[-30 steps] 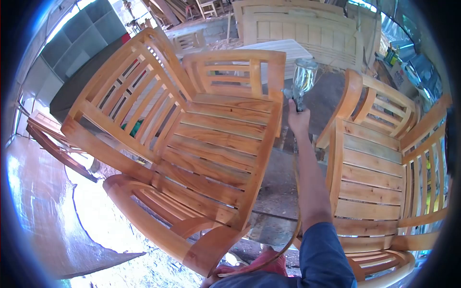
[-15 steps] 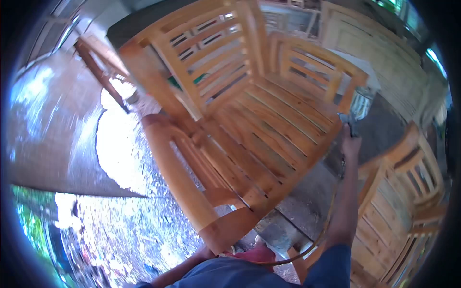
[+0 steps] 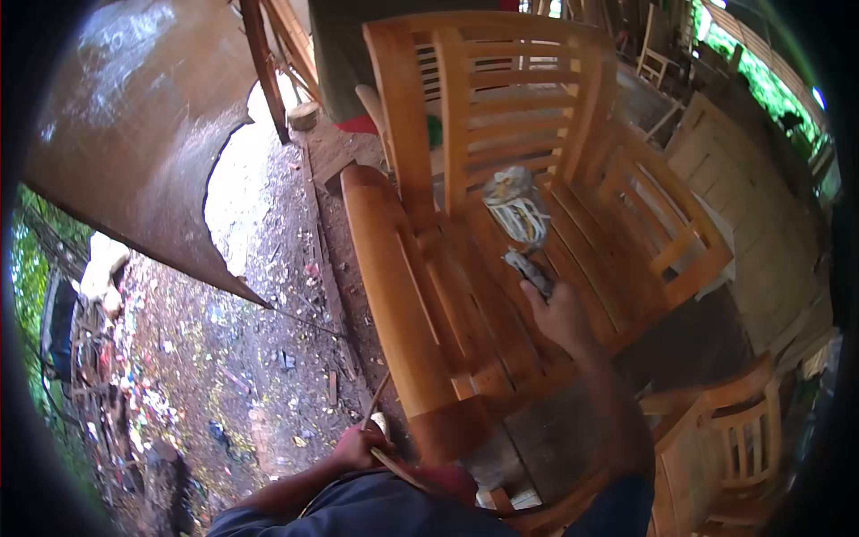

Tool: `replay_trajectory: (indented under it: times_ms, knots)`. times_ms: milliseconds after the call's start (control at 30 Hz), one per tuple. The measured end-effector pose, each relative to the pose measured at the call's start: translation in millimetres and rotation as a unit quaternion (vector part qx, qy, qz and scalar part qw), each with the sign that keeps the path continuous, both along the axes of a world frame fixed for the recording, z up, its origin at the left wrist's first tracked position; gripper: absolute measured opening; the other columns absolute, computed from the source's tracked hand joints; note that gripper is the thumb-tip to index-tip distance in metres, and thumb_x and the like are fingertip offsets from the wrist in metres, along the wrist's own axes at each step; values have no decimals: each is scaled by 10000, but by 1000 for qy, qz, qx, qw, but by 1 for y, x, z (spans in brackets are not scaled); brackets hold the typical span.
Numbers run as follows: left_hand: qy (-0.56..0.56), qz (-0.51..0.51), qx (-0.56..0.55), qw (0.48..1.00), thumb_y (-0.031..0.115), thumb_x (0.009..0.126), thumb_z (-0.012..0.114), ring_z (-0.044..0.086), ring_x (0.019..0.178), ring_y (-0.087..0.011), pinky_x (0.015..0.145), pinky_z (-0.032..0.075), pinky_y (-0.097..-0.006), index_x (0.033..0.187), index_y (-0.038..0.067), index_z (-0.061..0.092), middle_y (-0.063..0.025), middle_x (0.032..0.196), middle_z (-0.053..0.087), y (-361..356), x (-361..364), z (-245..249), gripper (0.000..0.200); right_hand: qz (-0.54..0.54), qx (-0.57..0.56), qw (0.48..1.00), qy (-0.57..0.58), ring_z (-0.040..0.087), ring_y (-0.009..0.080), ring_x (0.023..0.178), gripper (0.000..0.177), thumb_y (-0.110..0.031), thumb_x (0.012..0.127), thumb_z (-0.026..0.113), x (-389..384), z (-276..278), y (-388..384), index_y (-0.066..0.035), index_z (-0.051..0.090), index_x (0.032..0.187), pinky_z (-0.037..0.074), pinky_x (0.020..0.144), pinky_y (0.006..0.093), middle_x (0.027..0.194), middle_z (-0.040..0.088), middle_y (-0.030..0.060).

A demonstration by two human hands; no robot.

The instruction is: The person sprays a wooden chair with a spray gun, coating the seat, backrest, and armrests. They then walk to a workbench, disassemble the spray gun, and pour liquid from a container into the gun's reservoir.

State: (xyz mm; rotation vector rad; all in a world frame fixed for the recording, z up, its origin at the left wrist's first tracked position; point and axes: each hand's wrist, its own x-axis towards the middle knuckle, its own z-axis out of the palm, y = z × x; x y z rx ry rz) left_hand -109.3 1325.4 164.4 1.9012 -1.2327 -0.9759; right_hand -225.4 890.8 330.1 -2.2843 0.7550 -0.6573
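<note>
My right hand (image 3: 559, 311) is closed around the grip of a spray gun (image 3: 530, 271), held over the seat of a varnished wooden armchair (image 3: 394, 295). The gun's cup (image 3: 519, 213) looks pale and streaked, as if wrapped in thin plastic. Down by the chair's near left armrest, my left hand (image 3: 361, 445) is closed on a thin brownish hose (image 3: 376, 403). Both slatted seat and slatted back face me. Any spray from the nozzle is too faint to make out.
A second wooden chair (image 3: 716, 438) stands close at the lower right. Wooden panels (image 3: 747, 206) lean at the right. To the left, a large brown sheet (image 3: 161, 134) hangs above littered ground (image 3: 268, 376). A wooden post (image 3: 264, 72) rises behind it.
My right hand has carried the spray gun leftward from the seat's right front side to above the seat. My left hand with the hose has come into view. The camera view has turned left.
</note>
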Motion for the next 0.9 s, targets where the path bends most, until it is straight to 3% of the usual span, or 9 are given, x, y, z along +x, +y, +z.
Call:
replay_trajectory:
  times_ms: [167,300,400,500,533,633,733,833,900]
  knots:
    - [19,78,2,997,138,855,629,640,758,-318,701,500,-414,833,19,686,-139,770,652,19,19,43,134,-26,26,995,94,614,362,620,377,-371,927,608,44,83,37,3,636,962,447,553,406,684,617,194]
    - [15,105,-39,994,225,861,646,615,696,-358,637,462,-448,731,31,640,-162,695,606,19,26,42,233,22,-123,975,-182,546,229,574,327,-314,933,626,54,150,49,11,637,962,427,543,378,671,593,128]
    - [-49,112,-73,990,317,876,628,578,615,-367,574,437,-452,634,43,570,-175,589,531,15,30,10,370,-2,-80,985,-155,566,211,610,350,-345,933,620,52,185,42,-4,644,1006,446,572,364,690,603,110]
    - [-27,108,-70,991,314,883,629,574,597,-346,562,427,-435,632,42,567,-172,587,528,9,34,14,375,-14,-139,980,-140,515,99,591,309,-325,942,610,60,161,32,-30,632,853,405,541,293,654,567,2]
    - [-2,113,-50,992,284,884,637,586,609,-313,566,423,-421,632,27,566,-166,599,539,6,34,24,366,-14,-144,983,-110,529,115,586,331,-335,945,594,60,145,29,-29,637,827,421,547,304,649,588,16]
    - [-5,80,-96,992,239,877,649,597,628,-296,585,436,-414,667,7,596,-155,630,572,7,33,12,318,-83,-113,985,100,664,368,733,364,-370,919,604,62,108,38,-66,655,1112,488,623,396,777,686,161]
    - [8,59,-31,998,191,866,651,608,649,-301,618,466,-404,729,-13,633,-147,673,609,5,26,49,246,27,-27,998,59,667,300,684,330,-357,923,596,51,58,13,-57,667,1042,485,618,369,720,678,132]
    - [13,72,10,997,148,856,636,628,686,-302,657,492,-391,772,-11,654,-146,709,635,0,18,60,180,26,118,992,46,653,214,644,312,-346,925,592,44,37,3,-44,663,952,471,600,346,699,670,104]
    - [2,98,-72,993,162,839,640,538,560,-308,559,408,-406,637,-4,515,-164,599,514,-15,11,73,290,20,129,990,56,638,164,633,318,-349,923,595,44,41,6,-37,653,907,463,591,331,687,665,90]
